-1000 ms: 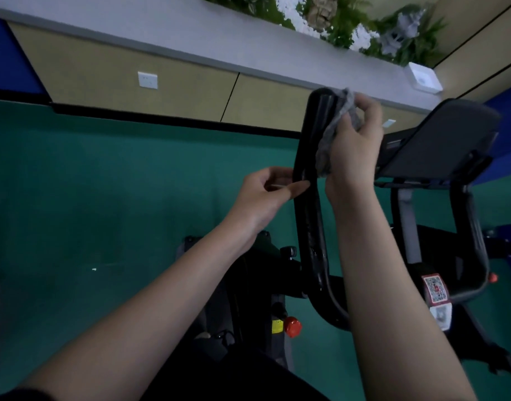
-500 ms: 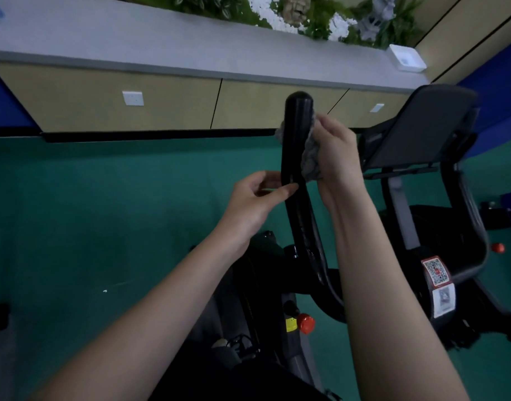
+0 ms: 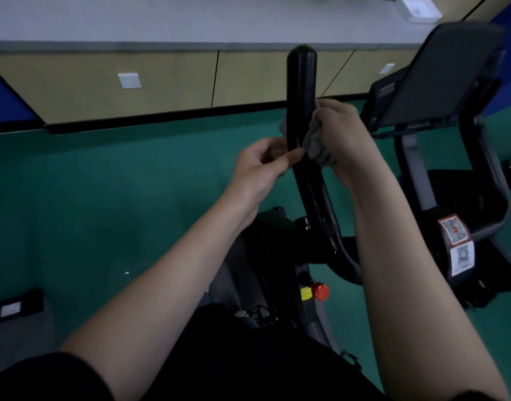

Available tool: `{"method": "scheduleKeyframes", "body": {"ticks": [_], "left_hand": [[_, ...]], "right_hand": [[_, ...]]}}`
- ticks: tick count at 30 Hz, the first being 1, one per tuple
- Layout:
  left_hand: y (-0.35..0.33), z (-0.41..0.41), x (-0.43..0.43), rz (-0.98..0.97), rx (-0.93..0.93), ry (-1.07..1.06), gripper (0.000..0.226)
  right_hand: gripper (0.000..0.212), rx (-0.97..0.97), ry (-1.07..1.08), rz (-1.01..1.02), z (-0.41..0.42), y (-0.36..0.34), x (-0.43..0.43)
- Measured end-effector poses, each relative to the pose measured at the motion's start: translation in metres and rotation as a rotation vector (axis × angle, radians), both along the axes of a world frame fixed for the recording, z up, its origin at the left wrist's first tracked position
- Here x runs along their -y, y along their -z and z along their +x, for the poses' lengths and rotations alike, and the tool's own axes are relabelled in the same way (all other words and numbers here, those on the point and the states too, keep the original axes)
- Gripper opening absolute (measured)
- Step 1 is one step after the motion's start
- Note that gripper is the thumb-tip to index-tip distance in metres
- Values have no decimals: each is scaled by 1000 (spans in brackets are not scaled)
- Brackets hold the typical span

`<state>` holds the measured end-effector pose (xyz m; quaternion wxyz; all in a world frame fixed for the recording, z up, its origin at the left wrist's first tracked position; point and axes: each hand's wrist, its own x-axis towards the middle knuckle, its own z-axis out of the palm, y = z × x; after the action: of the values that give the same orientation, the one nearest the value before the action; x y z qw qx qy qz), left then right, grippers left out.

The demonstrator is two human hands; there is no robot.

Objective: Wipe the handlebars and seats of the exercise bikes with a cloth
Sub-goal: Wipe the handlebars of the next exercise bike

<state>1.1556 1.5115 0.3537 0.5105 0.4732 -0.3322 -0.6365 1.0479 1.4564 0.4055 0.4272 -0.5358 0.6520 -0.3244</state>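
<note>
A black handlebar [image 3: 302, 91] of the exercise bike rises upright in the middle of the view, its rounded end bare. My right hand [image 3: 339, 134] presses a grey cloth [image 3: 315, 140] around the bar's middle from the right. My left hand [image 3: 260, 166] pinches the bar just below the cloth from the left, with thumb and forefinger on it. The bike's dark screen [image 3: 439, 82] stands tilted at the right. The seat is not in view.
The bike frame with a red knob [image 3: 320, 291] and QR stickers [image 3: 454, 233] sits below my arms. A second handlebar arm [image 3: 491, 175] curves at the right. Green floor [image 3: 103, 198] spreads left, bounded by a tan wall panel with a white socket [image 3: 129, 80].
My right hand with the cloth has slid down the handlebar from its top end to its middle. The left hand has kept its grip on the bar. The view has tilted down.
</note>
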Motion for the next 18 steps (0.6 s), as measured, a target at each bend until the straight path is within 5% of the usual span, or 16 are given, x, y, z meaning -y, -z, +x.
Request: {"method": "scheduleKeyframes", "body": {"ticks": [4, 8, 10, 18], "left_hand": [[-4, 7, 4, -7, 55, 71, 9], [-13, 14, 11, -83, 145, 51, 10], [-16, 16, 17, -134, 231, 9, 23], [-30, 19, 36, -241, 292, -31, 12]], "right_hand": [[29, -372, -48, 2, -6, -6, -26], [21, -523, -43, -176, -17, -15, -62], [17, -520, 22, -250, -19, -10, -71], [14, -394, 47, -469, -21, 4, -83]]}}
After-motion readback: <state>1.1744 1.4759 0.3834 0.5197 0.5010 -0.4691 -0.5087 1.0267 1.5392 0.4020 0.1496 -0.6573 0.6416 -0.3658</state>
